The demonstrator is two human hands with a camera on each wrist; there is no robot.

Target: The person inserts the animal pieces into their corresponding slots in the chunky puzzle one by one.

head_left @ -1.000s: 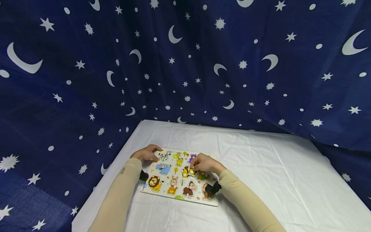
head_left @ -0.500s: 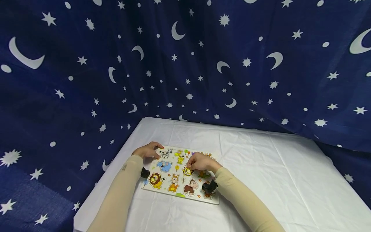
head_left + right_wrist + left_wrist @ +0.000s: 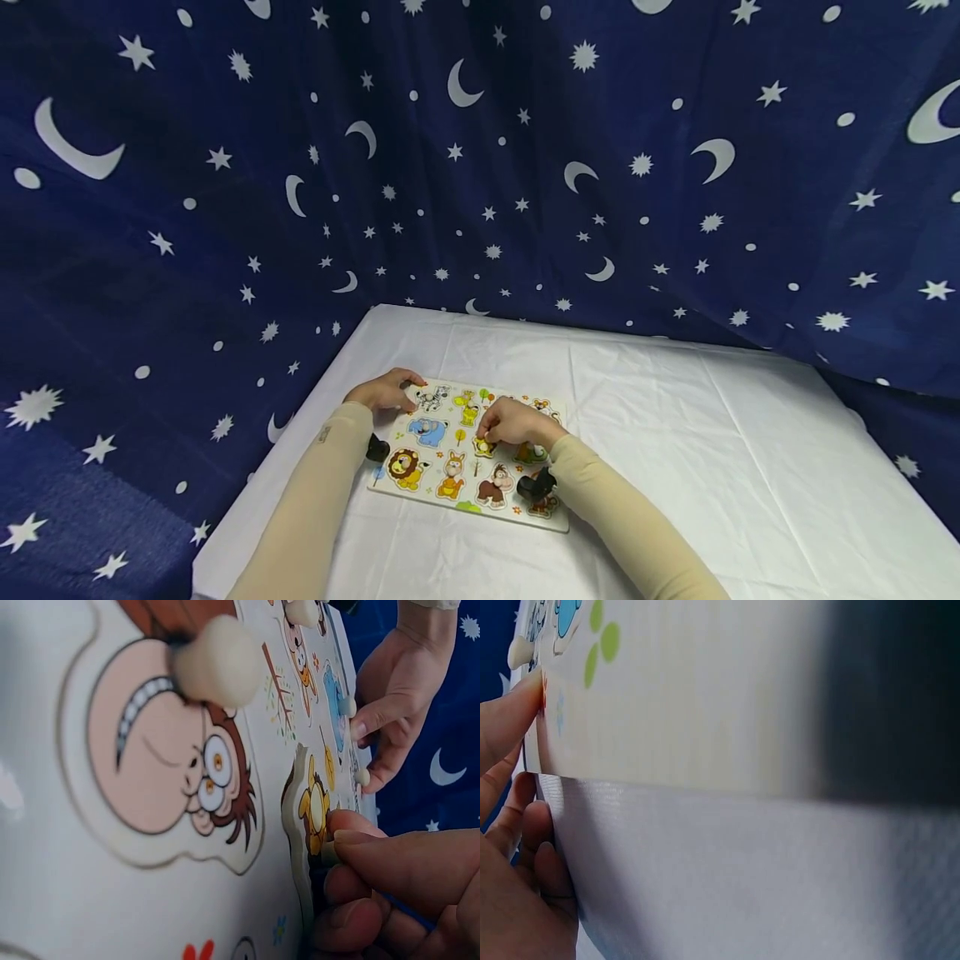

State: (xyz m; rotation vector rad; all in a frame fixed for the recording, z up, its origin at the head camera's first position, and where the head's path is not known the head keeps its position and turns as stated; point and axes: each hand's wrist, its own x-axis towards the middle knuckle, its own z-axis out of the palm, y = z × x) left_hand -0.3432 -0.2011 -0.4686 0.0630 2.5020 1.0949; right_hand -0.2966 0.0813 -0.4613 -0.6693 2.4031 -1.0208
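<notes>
A white animal puzzle board point(image 3: 448, 446) lies on the table. My left hand point(image 3: 384, 392) holds it at the far left corner; in the left wrist view the thumb point(image 3: 510, 720) presses on the top face while the other fingers are curled by the edge. Over the board's middle, my right hand point(image 3: 517, 422) pinches the knob of a yellow animal puzzle piece point(image 3: 316, 810). That piece's edge stands slightly proud of the board, so I cannot tell whether it is fully in its recess. My right hand covers several pieces behind it.
Other knobbed pieces sit in the board: a lion point(image 3: 405, 469), a kangaroo point(image 3: 451, 477), a gorilla point(image 3: 495, 486), an elephant point(image 3: 427, 432), a zebra point(image 3: 432, 399) and a giraffe point(image 3: 467, 409). A white cloth point(image 3: 675, 467) covers the table. A dark blue starry curtain point(image 3: 420, 167) hangs behind.
My right hand has shifted a little left, bringing the yellow animal piece over a matching spot on the board. The left hand keeps its place at the corner. The head view has tilted slightly.
</notes>
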